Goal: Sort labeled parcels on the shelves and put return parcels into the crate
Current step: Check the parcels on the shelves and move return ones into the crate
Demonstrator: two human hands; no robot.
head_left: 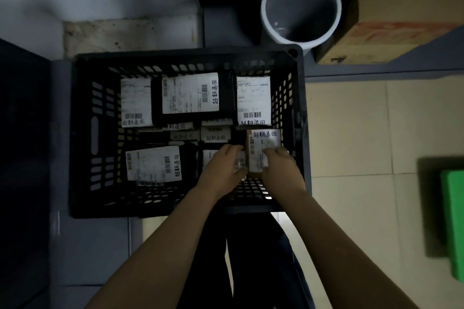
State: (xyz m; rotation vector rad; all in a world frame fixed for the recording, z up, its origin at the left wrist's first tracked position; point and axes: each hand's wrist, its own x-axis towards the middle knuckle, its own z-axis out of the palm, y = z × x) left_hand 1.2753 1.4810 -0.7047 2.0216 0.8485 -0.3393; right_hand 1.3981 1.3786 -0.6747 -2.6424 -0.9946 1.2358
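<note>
Cardboard parcel (258,154) in the crate (84,133) — left hand (222,168) and right hand (280,163) grip its sides.

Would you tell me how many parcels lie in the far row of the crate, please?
3 in the crate: left parcel, black middle parcel, right parcel. Others may be hidden beneath them.

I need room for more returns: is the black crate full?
Not full. Labeled parcels cover most of the floor of the crate, but its slotted walls stand bare above them.

Grey bin (301,11) at back; green block (453,223) on tiles (351,133).
</note>
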